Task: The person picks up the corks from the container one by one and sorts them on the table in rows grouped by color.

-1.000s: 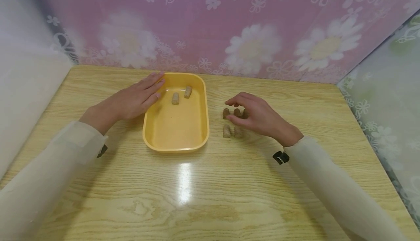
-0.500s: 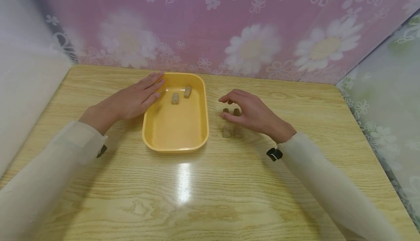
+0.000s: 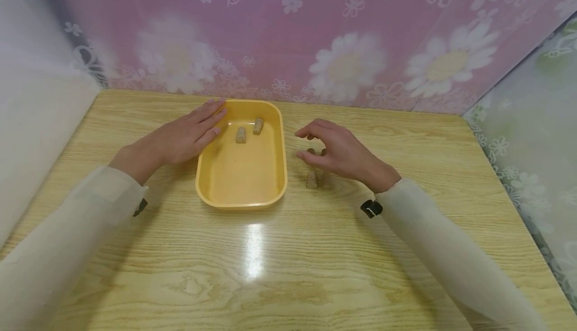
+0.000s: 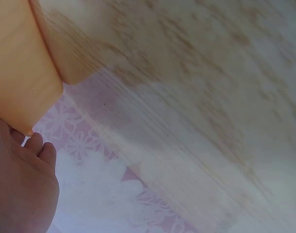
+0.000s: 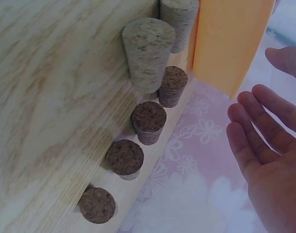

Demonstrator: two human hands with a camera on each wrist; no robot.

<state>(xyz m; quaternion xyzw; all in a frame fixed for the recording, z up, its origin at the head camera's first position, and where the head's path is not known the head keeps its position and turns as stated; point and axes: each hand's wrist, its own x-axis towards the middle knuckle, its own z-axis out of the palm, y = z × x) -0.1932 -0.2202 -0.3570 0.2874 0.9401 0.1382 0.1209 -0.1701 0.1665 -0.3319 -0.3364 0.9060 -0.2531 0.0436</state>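
My left hand [image 3: 186,134] rests on the left rim of a yellow plastic tray [image 3: 243,178], fingers fairly straight. Inside the tray, toward its far end, lie two light cork stoppers, a nearer cork [image 3: 241,135] and a farther cork [image 3: 258,126]. To the right of the tray my right hand [image 3: 340,149] hovers over more corks, its thumb apart from the fingers and nothing held. In the right wrist view several dark-topped corks [image 5: 149,121] stand in a row, with two lighter corks [image 5: 149,53] beside them. In the head view the hand partly hides this group.
The tray stands on a wood-grain table [image 3: 288,271]. A pink flowered backdrop [image 3: 279,35] rises along the far edge, with a pale covering [image 3: 40,70] at the left and a flowered one [image 3: 527,135] at the right.
My right hand has moved left and slightly away from me across the corks, toward the tray. The left hand, tray and corks have stayed put.
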